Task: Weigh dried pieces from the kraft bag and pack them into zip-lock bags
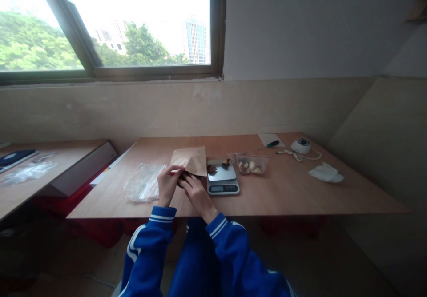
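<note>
Brown paper gives shape to a pouch (190,157) lying on a wooden table (283,194), just left of a digital scale (230,192), as a person in blue sleeves (148,252) works at the pouch's near edge. The left hand (167,186) appears to pinch that edge between thumb and fingers; the right hand (198,194) bends its fingers over a dark thing (181,181), and whether they close on it cannot be told. Small brown pieces (226,162) sit on the scale's metal plate (223,174). To the right, a clear bag (264,160) holds pale pieces (256,170); to the left lies a heap of clear plastic bags (142,183). The step in hand looks to be work at the pouch's near end; the next move seems to call for a firm left pinch on the paper while the right fingers are eased clear without nudging the scale.
</note>
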{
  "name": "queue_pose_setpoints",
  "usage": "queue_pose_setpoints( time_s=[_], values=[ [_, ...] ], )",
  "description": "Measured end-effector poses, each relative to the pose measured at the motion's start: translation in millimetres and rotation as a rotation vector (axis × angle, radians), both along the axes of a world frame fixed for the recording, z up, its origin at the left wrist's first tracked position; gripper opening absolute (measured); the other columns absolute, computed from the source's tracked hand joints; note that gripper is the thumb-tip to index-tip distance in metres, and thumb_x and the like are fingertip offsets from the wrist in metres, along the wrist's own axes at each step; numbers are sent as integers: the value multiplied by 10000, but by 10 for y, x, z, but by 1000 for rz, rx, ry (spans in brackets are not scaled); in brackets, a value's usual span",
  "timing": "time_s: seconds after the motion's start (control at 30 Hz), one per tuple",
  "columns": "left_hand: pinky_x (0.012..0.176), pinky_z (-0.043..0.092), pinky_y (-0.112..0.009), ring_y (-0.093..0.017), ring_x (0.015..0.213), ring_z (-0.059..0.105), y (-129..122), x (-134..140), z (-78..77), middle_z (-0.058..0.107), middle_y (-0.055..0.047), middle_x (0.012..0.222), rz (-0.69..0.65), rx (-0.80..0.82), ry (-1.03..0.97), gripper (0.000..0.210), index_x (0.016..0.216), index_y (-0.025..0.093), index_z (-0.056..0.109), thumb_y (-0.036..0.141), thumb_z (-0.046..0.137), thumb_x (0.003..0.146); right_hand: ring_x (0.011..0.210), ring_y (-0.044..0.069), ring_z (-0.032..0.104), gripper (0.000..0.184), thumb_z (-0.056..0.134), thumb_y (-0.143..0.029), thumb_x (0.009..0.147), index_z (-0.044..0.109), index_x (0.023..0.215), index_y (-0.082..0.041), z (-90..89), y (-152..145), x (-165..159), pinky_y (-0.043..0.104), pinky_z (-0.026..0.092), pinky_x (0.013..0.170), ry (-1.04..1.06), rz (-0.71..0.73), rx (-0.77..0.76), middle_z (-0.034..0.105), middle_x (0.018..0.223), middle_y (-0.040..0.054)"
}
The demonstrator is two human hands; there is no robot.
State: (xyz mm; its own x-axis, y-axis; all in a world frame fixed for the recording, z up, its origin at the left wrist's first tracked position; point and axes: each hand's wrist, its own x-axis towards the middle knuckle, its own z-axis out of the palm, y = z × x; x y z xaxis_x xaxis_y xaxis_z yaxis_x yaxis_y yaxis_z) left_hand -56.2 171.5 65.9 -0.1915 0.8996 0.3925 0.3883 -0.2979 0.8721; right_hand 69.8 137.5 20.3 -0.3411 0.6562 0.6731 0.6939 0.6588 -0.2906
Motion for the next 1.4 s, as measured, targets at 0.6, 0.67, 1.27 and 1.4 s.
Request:
queue_pose_setpoints(
  time_s=[0.6,0.67,1.27,1.4],
  values=[
    [721,521,-307,-173,722,660,294,-70,-196,740,-9,859,57,19,114,153,775,232,716,296,587,723,1000,198,650,339,564,-227,876,584,1213,-199,168,-83,1051,336,540,884,616,-203,68,646,1194,106],
    [780,516,-338,-189,799,657,328,-72,-360,735,-18,886,66,21,138,145,737,229,705,260,563,722,922,197,661,341,582,-255,855,597,1187,-181,64,53,1231,331,547,838,628,-243,9,664,1145,112],
    [922,451,-419,-238,938,563,291,-141,-898,550,-59,869,49,56,313,177,703,216,616,110,475,703,1105,257,597,379,584,-333,830,587,1173,-170,-146,175,1360,406,490,933,709,-268,-249,635,1193,132],
    [943,446,-393,-228,982,572,242,-121,-874,558,-58,906,16,51,314,203,721,219,629,107,460,715,1074,245,614,381,594,-336,826,573,1166,-166,-52,234,1402,401,489,937,737,-270,-217,643,1160,136]
  ],
)
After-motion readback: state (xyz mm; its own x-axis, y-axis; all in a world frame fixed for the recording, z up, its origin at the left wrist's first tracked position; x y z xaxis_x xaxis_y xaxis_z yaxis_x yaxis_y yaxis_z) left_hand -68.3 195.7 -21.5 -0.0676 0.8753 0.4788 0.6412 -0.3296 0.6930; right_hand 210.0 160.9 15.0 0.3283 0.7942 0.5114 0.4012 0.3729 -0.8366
